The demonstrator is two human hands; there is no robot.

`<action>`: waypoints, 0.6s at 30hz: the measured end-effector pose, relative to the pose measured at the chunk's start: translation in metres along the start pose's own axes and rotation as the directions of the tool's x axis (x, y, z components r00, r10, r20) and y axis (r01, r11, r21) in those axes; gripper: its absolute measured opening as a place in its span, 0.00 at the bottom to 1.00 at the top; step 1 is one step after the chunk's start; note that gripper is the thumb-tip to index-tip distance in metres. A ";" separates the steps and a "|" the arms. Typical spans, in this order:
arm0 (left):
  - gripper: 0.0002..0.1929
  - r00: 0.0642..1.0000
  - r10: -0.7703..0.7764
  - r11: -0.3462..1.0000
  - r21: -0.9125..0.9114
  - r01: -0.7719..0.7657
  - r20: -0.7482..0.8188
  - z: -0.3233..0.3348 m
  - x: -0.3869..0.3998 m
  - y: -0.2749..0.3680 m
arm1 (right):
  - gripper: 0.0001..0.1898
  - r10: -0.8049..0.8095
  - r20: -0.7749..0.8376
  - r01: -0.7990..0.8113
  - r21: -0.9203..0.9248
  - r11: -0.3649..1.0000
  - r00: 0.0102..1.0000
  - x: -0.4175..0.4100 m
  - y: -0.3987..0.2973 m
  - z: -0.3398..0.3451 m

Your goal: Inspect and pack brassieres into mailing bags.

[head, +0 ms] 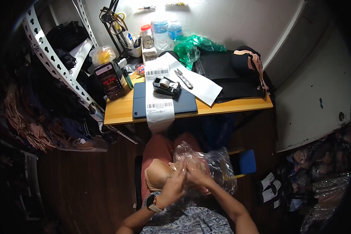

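A beige moulded-cup bra (158,173) lies across my lap, its left cup facing up. Over its other side spreads a crinkled clear plastic bag (222,166), which reaches past my right thigh. My right hand (197,175) is curled with a bunched part of the bag in its fingers. Close against it, my left hand (176,182) points its fingers upward at the bag's edge, beside the bra cup. Blur and the plastic's shine hide whether the left fingers pinch anything. A smartwatch (153,202) is on my left wrist.
On the wooden table (237,106) lie a tape dispenser (166,86), thread snips (183,79), a printed label strip (160,117), a dark blue tablet (139,102) and a propped phone (109,82). Black packages (213,67) sit right. A metal shelf post (51,60) stands left.
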State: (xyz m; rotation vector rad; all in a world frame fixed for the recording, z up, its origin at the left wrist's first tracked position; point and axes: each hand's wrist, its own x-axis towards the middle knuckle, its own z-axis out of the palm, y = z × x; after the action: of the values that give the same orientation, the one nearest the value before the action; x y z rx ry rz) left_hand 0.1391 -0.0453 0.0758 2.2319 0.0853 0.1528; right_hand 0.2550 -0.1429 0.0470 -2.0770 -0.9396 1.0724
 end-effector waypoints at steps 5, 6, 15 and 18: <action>0.41 0.984 -0.166 0.984 0.067 0.163 0.056 0.006 -0.027 0.014 | 0.24 -0.279 -0.500 -0.083 -0.586 0.806 0.820 0.077 -0.013 0.033; 0.42 0.982 -0.191 0.980 0.050 0.191 -0.003 0.002 -0.031 0.010 | 0.24 -0.281 -0.500 -0.083 -0.588 0.804 0.819 0.080 -0.010 0.027; 0.38 0.956 -0.253 0.957 -0.187 0.223 -0.150 -0.025 -0.068 -0.005 | 0.09 0.202 -0.496 0.168 0.602 0.781 0.844 0.063 0.029 -0.020; 0.38 0.920 -0.337 0.915 -0.299 0.271 -0.201 -0.031 -0.069 -0.014 | 0.13 -0.109 -0.205 0.214 0.610 0.763 0.973 0.048 0.039 -0.049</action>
State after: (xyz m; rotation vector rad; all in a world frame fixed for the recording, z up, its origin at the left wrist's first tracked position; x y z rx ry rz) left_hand 0.0668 -0.0205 0.0785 1.8929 0.5210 0.2556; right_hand 0.3285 -0.1354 0.0205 -1.4622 -0.5550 0.9445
